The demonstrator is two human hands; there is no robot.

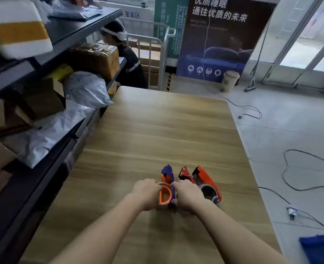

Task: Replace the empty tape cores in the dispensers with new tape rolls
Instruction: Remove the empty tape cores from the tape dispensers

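Three tape dispensers stand side by side on the wooden table (157,134). The leftmost is purple and orange (166,180), with an orange D-shaped hub and a thin grey core around it. My left hand (146,193) grips its left side at the core. My right hand (187,197) holds its right side and hides the rear of the middle red dispenser (184,174). The right red dispenser (205,180) carries an empty grey core (207,192). No fresh tape roll is in view.
A dark metal shelf rack (43,119) with cardboard boxes and plastic parcels runs along the table's left edge. A person (126,60) sits beyond the table's far end. Cables (300,168) lie on the floor to the right. A blue item (321,246) sits bottom right.
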